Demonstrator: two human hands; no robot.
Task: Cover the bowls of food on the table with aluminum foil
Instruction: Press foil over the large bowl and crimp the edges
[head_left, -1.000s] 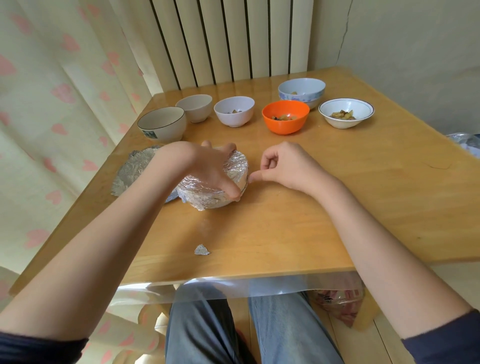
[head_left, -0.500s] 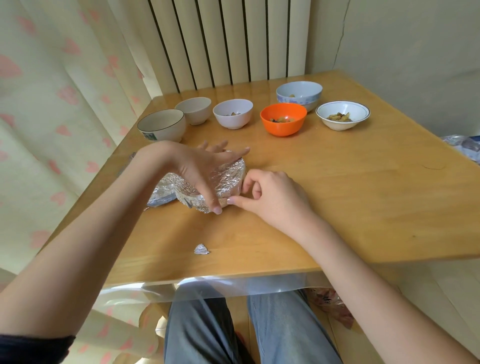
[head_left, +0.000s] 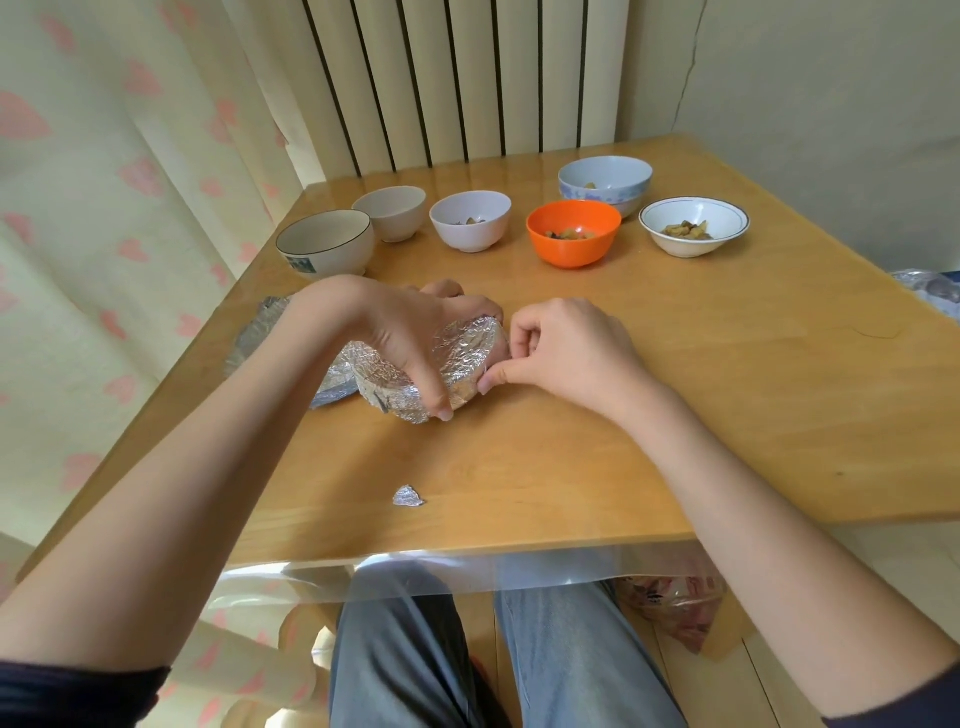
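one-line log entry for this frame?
step: crimping foil | left hand: holds foil-covered bowl | right hand: pinches foil edge | uncovered bowls: five
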